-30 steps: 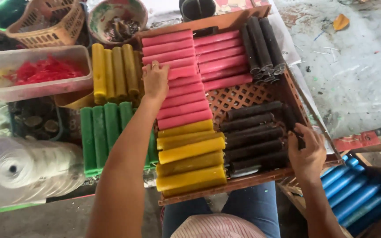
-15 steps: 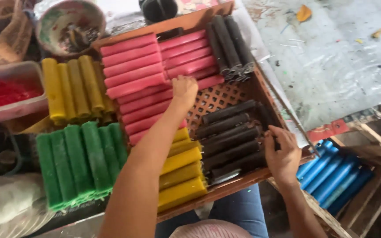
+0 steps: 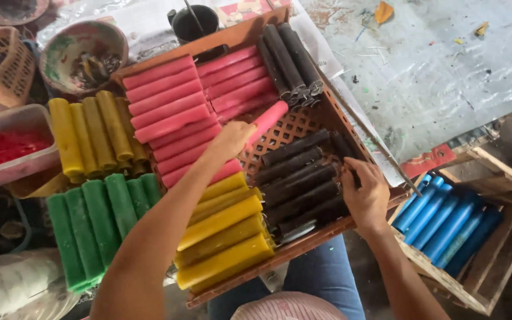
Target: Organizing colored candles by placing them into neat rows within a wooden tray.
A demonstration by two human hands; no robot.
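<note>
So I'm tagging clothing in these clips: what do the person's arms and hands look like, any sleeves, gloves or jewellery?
Both arms are bare as far as the frame shows, with no sleeves in view. The left hand and the right hand wear no gloves, and no rings, watch or bracelets are visible. Blue jeans show below.

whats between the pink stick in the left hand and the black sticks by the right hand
In the head view, only bare orange lattice tray floor separates the pink wax stick from the black wax sticks.
</note>
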